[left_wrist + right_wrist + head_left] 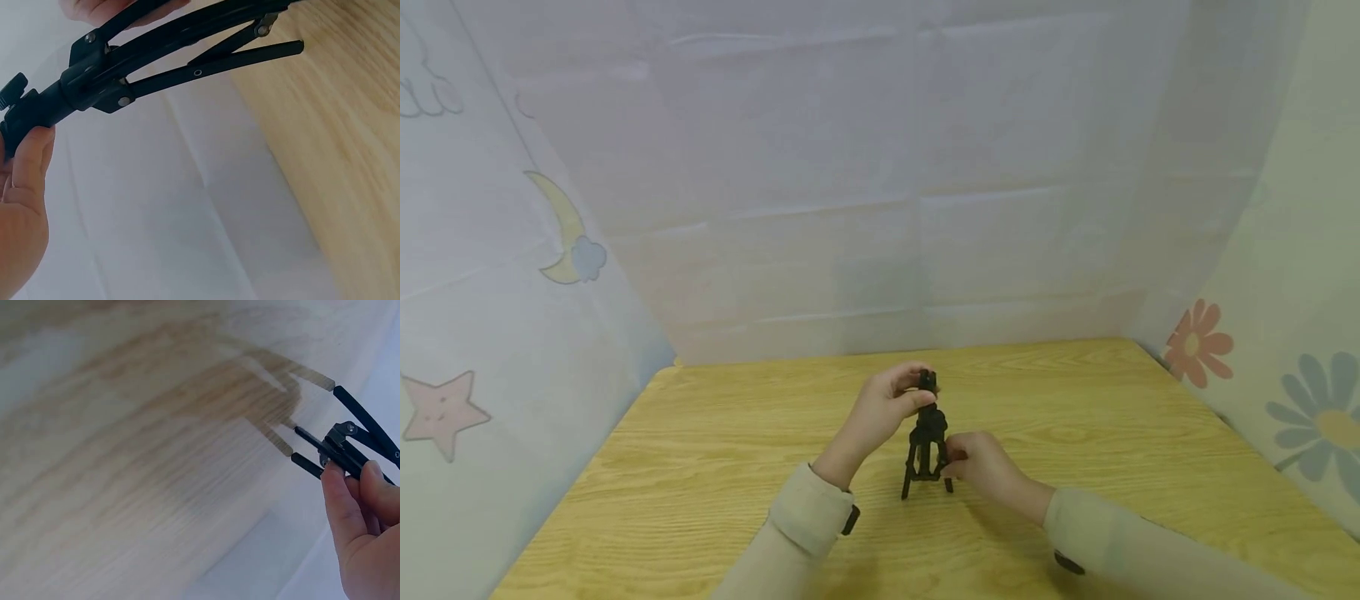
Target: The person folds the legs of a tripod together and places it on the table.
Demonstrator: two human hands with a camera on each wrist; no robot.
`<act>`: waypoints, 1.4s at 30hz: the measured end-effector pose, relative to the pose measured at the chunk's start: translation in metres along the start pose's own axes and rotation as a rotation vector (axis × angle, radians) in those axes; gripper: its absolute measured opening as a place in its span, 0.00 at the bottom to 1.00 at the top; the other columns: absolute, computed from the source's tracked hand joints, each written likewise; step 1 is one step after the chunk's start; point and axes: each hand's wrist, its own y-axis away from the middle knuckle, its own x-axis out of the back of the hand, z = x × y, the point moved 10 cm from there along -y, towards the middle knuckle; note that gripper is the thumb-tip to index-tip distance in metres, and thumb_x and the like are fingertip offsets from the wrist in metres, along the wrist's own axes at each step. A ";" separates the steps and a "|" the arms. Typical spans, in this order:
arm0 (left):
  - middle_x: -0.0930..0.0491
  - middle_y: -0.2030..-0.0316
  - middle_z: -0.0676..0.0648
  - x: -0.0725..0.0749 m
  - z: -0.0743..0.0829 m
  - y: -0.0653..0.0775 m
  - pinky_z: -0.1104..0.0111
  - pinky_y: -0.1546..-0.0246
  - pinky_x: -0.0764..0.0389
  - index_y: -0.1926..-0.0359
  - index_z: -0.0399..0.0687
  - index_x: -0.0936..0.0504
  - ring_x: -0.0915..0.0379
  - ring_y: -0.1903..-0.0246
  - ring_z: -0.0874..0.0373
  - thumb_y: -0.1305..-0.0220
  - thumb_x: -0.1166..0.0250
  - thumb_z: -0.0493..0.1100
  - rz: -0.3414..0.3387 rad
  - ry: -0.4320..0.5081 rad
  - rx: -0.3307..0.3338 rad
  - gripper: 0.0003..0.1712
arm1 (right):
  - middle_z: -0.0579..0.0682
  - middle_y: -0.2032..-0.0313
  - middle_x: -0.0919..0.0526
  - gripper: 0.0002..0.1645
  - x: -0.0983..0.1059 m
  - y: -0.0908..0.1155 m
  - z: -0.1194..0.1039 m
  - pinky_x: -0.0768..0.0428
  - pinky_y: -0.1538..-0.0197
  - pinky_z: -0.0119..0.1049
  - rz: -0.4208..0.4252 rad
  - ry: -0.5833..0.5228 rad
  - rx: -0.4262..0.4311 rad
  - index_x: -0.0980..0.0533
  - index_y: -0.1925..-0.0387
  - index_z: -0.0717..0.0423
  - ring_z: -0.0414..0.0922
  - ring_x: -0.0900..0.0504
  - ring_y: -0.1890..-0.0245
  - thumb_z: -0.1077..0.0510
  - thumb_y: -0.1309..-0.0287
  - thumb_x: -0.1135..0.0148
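Observation:
A small black tripod (931, 425) stands upright over the table with its legs partly spread. My left hand (880, 408) grips its top, thumb and fingers curled round the part just below the head. In the left wrist view, the thumb of that left hand (28, 187) presses the column beside a small knob (14, 90). Low on the right side, my right hand (988, 467) pinches one leg. The right wrist view has the right hand (369, 531) with thumb and fingertips on that leg, near a metal-jointed brace (340, 431); the leg tips meet their reflections on the tabletop.
The wood-grain table (715, 467) has a glossy surface. A pale cloth backdrop (820, 208) hangs behind its far edge. Printed sheets with a moon (561, 225) on the left and flowers (1198, 343) on the right flank it. Both sleeves carry dark wrist devices.

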 end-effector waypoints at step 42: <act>0.18 0.55 0.42 0.015 -0.054 0.042 0.62 0.56 0.20 0.46 0.34 0.22 0.20 0.56 0.49 0.32 0.37 0.42 0.026 -0.261 0.055 0.19 | 0.48 0.70 0.18 0.07 -0.022 -0.004 0.043 0.19 0.67 0.42 -0.280 -0.242 -0.297 0.20 0.65 0.66 0.42 0.22 0.69 0.67 0.46 0.32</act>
